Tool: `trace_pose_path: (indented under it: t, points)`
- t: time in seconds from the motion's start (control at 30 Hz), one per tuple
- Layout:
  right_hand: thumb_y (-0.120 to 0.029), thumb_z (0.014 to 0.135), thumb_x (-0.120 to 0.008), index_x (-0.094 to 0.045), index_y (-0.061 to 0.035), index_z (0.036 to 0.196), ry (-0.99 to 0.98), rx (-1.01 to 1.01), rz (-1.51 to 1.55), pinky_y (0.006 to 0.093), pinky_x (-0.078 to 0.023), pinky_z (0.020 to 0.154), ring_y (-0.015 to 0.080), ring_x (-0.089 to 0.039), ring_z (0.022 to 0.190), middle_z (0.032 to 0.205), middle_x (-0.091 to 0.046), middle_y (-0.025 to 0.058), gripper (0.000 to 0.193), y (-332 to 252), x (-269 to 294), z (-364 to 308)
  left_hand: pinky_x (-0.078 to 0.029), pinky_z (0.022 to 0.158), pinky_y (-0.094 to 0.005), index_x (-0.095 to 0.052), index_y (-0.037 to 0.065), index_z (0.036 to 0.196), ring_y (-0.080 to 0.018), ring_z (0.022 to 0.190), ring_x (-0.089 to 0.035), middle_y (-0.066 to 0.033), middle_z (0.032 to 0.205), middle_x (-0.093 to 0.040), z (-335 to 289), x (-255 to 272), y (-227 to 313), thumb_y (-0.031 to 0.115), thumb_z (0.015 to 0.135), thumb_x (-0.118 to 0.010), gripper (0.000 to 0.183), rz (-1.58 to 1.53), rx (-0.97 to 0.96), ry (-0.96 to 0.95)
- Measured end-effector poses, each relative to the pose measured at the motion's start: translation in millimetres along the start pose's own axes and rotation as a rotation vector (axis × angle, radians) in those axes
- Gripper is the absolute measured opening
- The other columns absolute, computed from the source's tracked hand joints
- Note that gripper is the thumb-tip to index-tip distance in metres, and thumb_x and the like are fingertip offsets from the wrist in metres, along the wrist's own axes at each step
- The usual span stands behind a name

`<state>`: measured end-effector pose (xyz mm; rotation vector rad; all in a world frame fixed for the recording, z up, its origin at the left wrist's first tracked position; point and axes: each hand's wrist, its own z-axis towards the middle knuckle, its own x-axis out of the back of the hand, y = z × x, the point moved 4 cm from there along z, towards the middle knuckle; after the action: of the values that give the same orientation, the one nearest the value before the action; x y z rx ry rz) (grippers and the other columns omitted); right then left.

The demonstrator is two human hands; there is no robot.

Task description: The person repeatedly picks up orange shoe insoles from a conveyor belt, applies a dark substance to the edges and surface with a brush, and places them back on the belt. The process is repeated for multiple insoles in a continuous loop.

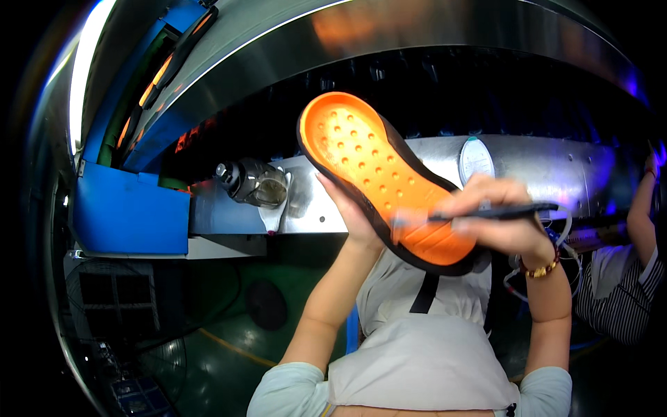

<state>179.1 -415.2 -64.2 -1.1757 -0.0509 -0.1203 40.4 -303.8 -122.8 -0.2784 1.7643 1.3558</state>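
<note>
An orange shoe sole (379,167) with a black rim is held up in front of me, tilted, its dimpled orange face showing. My left hand (356,214) grips it from beneath along its left edge, most of the fingers hidden behind it. Over the sole's lower part, my right hand (504,217) is closed around a brush (531,208) with a black handle. The brush's tip is smeared by motion and appears to be at the orange surface. Close to my right wrist runs a thin pale tube (566,226).
Behind the sole, a metal ledge (326,201) carries a dark bottle (253,184) at left and a round white-topped item (476,160) at right. A blue cabinet (132,212) stands left. More orange-and-black soles (156,80) lie upper left. Another person's arm (643,201) shows far right.
</note>
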Motion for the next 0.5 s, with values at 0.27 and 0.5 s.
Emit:
trace_pose_path:
  t: [0.27,0.5]
  points:
    - [0.001,0.066,-0.069,-0.066,-0.0029,0.086,-0.219,0.014,0.103,0.0268,-0.047,0.070,0.0166,-0.061,0.076,0.085,-0.066,0.0082,0.021,-2,-5,-14,-0.036,0.095,-0.0336,-0.031,0.011,0.130,-0.0206,0.114,-0.044,-0.0065,0.129,-0.039,10,0,23,0.066,0.082,-0.022,0.074,-0.096,-0.025,-0.120]
    - [-0.004,0.065,-0.071,-0.068,-0.0085,0.084,-0.235,-0.009,-0.107,0.0228,-0.044,0.066,0.0128,-0.054,0.071,0.085,-0.067,0.0029,0.020,4,-9,-29,-0.039,0.093,-0.0413,-0.029,0.010,0.129,-0.0293,0.109,-0.048,-0.0132,0.126,-0.042,19,1,38,0.067,0.081,-0.021,0.075,-0.002,-0.048,-0.123]
